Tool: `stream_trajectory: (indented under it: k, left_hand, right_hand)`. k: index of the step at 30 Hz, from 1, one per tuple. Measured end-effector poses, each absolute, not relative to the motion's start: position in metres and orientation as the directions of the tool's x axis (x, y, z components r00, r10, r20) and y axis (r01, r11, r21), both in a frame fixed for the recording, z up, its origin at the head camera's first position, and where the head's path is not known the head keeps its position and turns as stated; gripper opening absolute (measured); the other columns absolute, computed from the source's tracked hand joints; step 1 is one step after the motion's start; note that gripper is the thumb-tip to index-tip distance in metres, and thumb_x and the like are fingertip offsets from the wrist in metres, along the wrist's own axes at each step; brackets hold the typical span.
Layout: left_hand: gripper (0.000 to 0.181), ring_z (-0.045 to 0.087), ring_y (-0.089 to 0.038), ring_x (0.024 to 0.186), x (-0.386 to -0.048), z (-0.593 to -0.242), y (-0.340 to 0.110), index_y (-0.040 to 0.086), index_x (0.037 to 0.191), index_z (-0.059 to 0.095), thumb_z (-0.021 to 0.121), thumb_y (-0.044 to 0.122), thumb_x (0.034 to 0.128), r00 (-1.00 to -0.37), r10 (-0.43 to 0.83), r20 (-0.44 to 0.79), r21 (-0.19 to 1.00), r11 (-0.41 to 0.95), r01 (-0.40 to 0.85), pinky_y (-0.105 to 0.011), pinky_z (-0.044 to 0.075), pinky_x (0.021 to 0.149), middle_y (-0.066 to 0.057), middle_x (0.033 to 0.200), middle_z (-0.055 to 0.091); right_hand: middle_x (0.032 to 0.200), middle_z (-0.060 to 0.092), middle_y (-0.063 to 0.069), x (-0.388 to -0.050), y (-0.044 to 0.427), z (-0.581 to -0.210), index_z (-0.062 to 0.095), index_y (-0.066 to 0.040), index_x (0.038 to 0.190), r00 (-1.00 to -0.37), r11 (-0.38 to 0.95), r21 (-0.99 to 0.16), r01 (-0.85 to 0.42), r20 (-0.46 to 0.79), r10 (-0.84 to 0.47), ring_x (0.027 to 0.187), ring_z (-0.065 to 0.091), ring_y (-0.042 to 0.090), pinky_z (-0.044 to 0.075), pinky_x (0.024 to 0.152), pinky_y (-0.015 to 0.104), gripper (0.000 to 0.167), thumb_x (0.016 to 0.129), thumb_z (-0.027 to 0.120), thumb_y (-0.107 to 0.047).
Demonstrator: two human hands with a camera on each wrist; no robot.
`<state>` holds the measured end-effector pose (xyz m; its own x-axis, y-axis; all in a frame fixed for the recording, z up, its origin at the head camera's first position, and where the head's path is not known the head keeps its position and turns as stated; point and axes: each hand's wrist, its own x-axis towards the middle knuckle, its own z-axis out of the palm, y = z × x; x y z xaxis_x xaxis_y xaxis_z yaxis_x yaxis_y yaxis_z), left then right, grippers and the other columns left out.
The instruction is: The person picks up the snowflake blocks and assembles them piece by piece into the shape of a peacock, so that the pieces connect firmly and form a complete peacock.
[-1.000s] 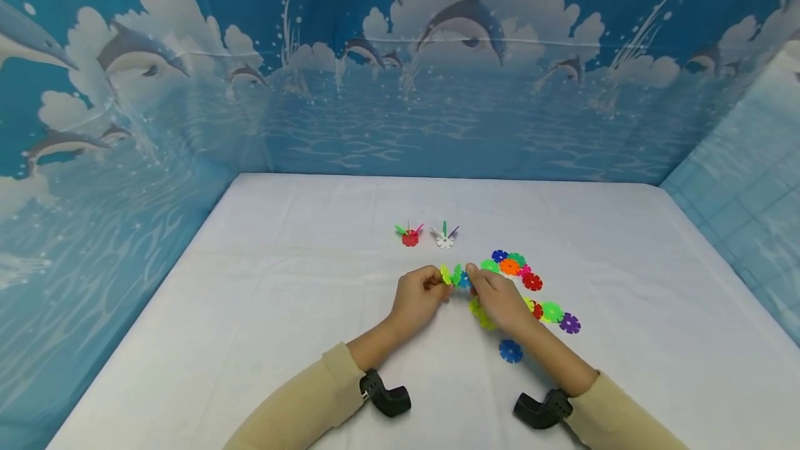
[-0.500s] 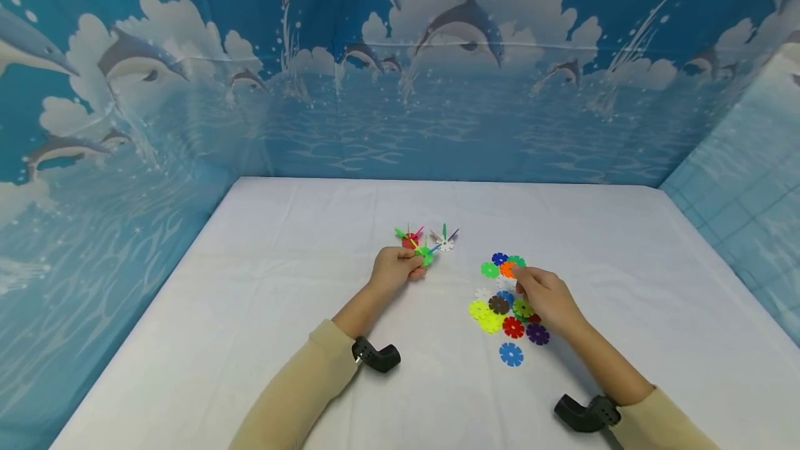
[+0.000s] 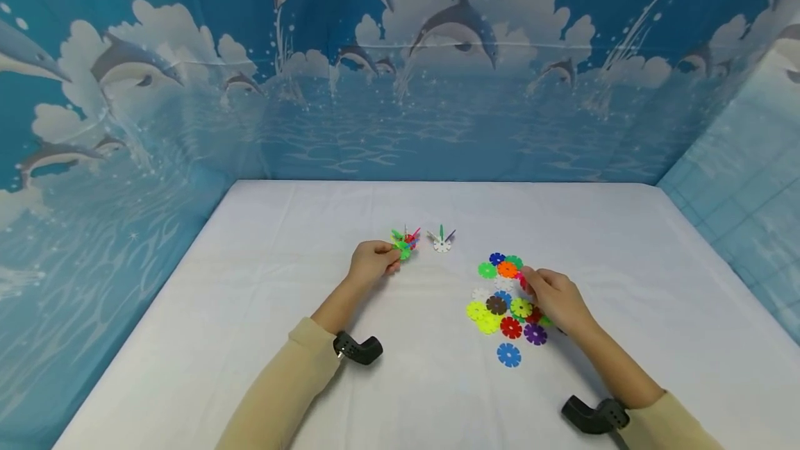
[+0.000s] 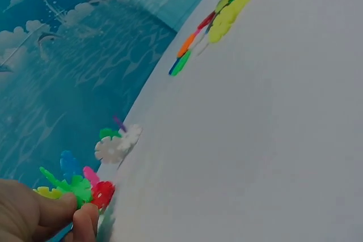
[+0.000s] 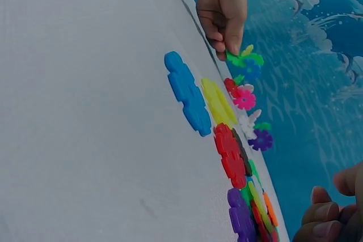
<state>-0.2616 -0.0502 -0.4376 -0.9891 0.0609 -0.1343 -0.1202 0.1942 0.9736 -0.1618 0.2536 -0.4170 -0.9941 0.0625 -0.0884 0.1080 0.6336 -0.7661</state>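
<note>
My left hand (image 3: pixel 371 262) pinches a green notched plastic disc (image 4: pixel 78 189) between thumb and fingers, with yellow, blue and green discs slotted upright into it. It is right at a similar red assembly (image 4: pixel 102 194), partly hiding it in the head view. A white assembly (image 3: pixel 442 246) stands just to the right. Over the right edge of the loose-disc pile is my right hand (image 3: pixel 559 297), fingers loosely bent and thumb apart, with nothing seen between them. A pink-red disc (image 3: pixel 522 281) shows by its fingertips in the head view.
Loose notched discs, among them orange (image 3: pixel 507 269), brown (image 3: pixel 496 305), yellow (image 3: pixel 487 324) and purple (image 3: pixel 535 334), lie in a cluster. One blue disc (image 3: pixel 509 355) lies nearer the front. A dolphin-print curtain (image 3: pixel 400 137) borders the white tabletop (image 3: pixel 262 228).
The hands have parted. My left hand carried the green assembly leftward and away from me, beside the red one. My right hand moved right, over the pile's edge.
</note>
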Motion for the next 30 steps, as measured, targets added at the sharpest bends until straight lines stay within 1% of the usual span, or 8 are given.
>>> stream_trajectory:
  k: [4,8,13,16,19,24,27,30]
  left_hand:
    - [0.015,0.052,-0.006,0.056,-0.265,-0.434,-0.071,-0.007,0.098,0.070,0.067,0.006,0.0914,-0.991,-0.065,-0.113,0.943,0.306,-0.128,-0.017,0.042,0.052,-0.002,0.065,0.063]
    - [0.015,0.053,-0.006,0.055,-0.269,-0.434,-0.080,-0.004,0.096,0.072,0.071,0.010,0.0884,-0.988,-0.122,-0.091,0.888,0.439,-0.136,-0.019,0.039,0.050,-0.002,0.064,0.065]
    - [0.015,0.060,-0.007,0.057,-0.276,-0.434,-0.079,-0.002,0.094,0.066,0.074,0.008,0.0853,-0.988,-0.129,-0.084,0.861,0.491,-0.137,-0.019,0.043,0.053,-0.005,0.069,0.067]
    - [0.012,0.059,-0.010,0.060,-0.278,-0.433,-0.078,0.000,0.090,0.066,0.072,0.009,0.0856,-0.990,-0.124,-0.073,0.825,0.550,-0.130,-0.020,0.044,0.055,-0.004,0.068,0.066]
    - [0.012,0.059,-0.016,0.066,-0.278,-0.432,-0.078,0.000,0.089,0.067,0.070,0.011,0.0855,-0.991,-0.117,-0.068,0.793,0.596,-0.125,-0.024,0.046,0.058,-0.005,0.069,0.066]
    - [0.022,0.059,-0.026,0.080,-0.274,-0.432,-0.076,-0.004,0.098,0.063,0.067,0.012,0.0837,-0.991,-0.134,-0.021,0.759,0.643,-0.103,-0.035,0.051,0.068,-0.014,0.087,0.065]
    - [0.024,0.059,-0.027,0.075,-0.266,-0.431,-0.066,-0.002,0.103,0.059,0.063,0.013,0.0854,-0.989,-0.140,0.041,0.738,0.671,-0.065,-0.038,0.050,0.064,-0.013,0.087,0.064]
    - [0.019,0.058,-0.024,0.067,-0.256,-0.429,-0.049,0.002,0.102,0.059,0.061,0.015,0.0883,-0.991,-0.076,0.112,0.723,0.690,0.029,-0.037,0.047,0.057,-0.009,0.080,0.063]
  right_hand:
    - [0.070,0.047,0.008,-0.163,0.256,-0.416,0.055,0.002,0.086,-0.993,0.629,-0.768,0.120,-0.096,0.072,0.068,0.046,0.023,0.040,0.058,0.028,0.054,0.105,0.035,-0.044]
    - [0.067,0.046,0.007,-0.164,0.259,-0.415,0.055,0.002,0.087,-0.991,0.631,-0.765,0.130,-0.103,0.080,0.065,0.045,0.023,0.039,0.057,0.029,0.056,0.105,0.034,-0.047]
    - [0.064,0.044,0.005,-0.165,0.266,-0.414,0.053,0.003,0.089,-0.989,0.624,-0.768,0.146,-0.113,0.092,0.061,0.043,0.022,0.038,0.054,0.028,0.058,0.104,0.032,-0.049]
    - [0.062,0.043,0.004,-0.165,0.271,-0.413,0.053,0.005,0.092,-0.989,0.616,-0.774,0.149,-0.113,0.096,0.059,0.042,0.021,0.038,0.053,0.028,0.060,0.104,0.031,-0.050]
    - [0.061,0.042,0.003,-0.165,0.275,-0.412,0.053,0.005,0.095,-0.987,0.602,-0.783,0.158,-0.123,0.098,0.057,0.042,0.020,0.038,0.052,0.028,0.061,0.104,0.031,-0.050]
    - [0.061,0.042,0.004,-0.167,0.280,-0.412,0.053,0.005,0.096,-0.985,0.608,-0.775,0.173,-0.135,0.108,0.057,0.042,0.021,0.038,0.052,0.029,0.060,0.104,0.031,-0.050]
    - [0.067,0.045,0.006,-0.172,0.283,-0.414,0.054,0.005,0.095,-0.987,0.631,-0.759,0.162,-0.125,0.102,0.063,0.044,0.023,0.039,0.055,0.030,0.056,0.104,0.034,-0.047]
    - [0.076,0.050,0.008,-0.178,0.284,-0.418,0.056,0.005,0.097,-0.990,0.662,-0.737,0.138,-0.116,0.078,0.072,0.047,0.024,0.042,0.060,0.030,0.050,0.104,0.039,-0.041]
